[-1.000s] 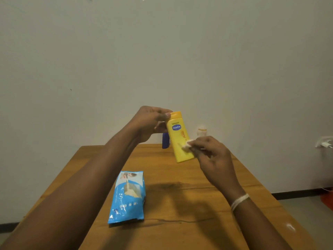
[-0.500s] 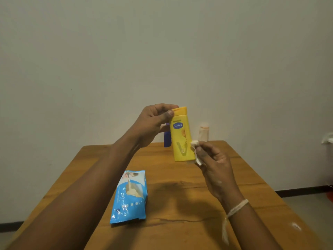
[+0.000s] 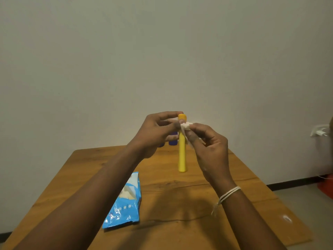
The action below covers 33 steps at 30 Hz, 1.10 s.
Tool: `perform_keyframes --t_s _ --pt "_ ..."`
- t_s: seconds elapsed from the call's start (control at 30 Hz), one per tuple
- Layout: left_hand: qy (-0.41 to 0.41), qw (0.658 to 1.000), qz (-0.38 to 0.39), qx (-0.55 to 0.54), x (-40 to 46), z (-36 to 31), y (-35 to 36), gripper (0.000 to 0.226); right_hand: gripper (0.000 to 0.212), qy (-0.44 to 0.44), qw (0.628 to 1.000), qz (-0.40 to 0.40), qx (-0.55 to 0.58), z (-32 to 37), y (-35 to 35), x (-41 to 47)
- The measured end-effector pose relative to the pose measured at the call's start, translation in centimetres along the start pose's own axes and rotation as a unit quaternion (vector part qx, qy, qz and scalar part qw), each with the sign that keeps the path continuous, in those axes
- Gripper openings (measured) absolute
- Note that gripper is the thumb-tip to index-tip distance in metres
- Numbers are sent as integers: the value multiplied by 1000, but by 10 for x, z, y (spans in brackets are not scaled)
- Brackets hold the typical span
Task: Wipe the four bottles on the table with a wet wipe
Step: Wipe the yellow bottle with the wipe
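pinching the yellow bottle [image 3: 182,154] just under its cap, the left hand [image 3: 155,134] holds it edge-on above the table [image 3: 234,186], while the right hand [image 3: 210,150] beside it grips the wet wipe [image 3: 185,126] against the neck. light, stiff, probably slick plastic, so hold by the flat faces. open room lies below both hands; the wipes pack [image 3: 126,202] sits under the left forearm.

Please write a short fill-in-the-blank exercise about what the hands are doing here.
1. The left hand holds the ____ bottle near its cap.
2. The right hand pinches a white ____ against that bottle.
3. The blue wipes pack lies on the ____ table.

Missing words: yellow; wipe; wooden
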<state>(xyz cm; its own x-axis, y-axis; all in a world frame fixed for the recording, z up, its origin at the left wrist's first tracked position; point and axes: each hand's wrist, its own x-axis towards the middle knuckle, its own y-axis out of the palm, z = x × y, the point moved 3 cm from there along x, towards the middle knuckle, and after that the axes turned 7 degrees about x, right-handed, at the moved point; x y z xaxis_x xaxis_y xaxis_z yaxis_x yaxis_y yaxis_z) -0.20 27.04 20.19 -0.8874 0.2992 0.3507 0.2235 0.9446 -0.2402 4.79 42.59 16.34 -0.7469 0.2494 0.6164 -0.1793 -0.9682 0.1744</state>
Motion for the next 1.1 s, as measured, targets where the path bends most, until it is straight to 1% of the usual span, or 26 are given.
perform_keyframes --t_s 0.1,0.17,0.23,0.3,0.37,0.43,0.5,0.57,0.63,0.7,0.77,0.83,0.87,0.9,0.97,1.03,1.1 --pt "-28 997 1 -78 0 4 -8 28 21 -36 995 36 -89 -7 -1 -28" --pt "-40 996 -6 -77 -5 10 -12 26 21 -88 982 49 -161 -14 -1 -51" --pt "-43 996 15 -70 -11 16 -6 26 21 -142 969 36 -198 -15 0 -55" --pt "-42 996 32 -67 -16 17 2 25 18 -173 961 2 -217 -8 2 -38" --pt "-32 998 28 -45 -16 12 4 25 16 -177 960 -23 -216 4 6 -12" --pt "-13 1000 20 -14 -13 5 0 29 17 -178 959 -18 -218 13 11 5" --pt "-15 999 -3 -31 -9 2 -7 28 16 -192 954 11 -231 15 14 5" --pt "-28 997 -30 -64 -8 5 -14 25 15 -195 947 46 -252 8 14 -12" --pt "-42 995 -46 -77 -8 11 -21 24 15 -173 945 81 -265 -7 12 -39" --pt "-58 994 -41 -78 -11 17 -24 22 15 -152 947 106 -262 -16 10 -54" --pt "-67 994 -12 -82 -13 21 -22 21 15 -150 952 88 -250 -15 9 -43" --pt "-64 995 15 -75 -14 21 -18 21 11 -160 959 38 -231 -4 11 -18" --pt "-61 995 16 -77 -14 19 -16 21 11 -163 962 21 -217 3 13 -4" --pt "-53 995 8 -81 -13 15 -17 23 12 -167 965 14 -204 9 16 7" --pt "-38 994 -34 -92 -10 7 -21 28 14 -169 967 33 -188 14 19 14" --pt "-42 989 -96 -107 -4 1 -30 23 14 -156 967 78 -185 10 18 3" --pt "-66 980 -146 -116 2 1 -40 18 16 -148 963 107 -198 -2 15 -19"
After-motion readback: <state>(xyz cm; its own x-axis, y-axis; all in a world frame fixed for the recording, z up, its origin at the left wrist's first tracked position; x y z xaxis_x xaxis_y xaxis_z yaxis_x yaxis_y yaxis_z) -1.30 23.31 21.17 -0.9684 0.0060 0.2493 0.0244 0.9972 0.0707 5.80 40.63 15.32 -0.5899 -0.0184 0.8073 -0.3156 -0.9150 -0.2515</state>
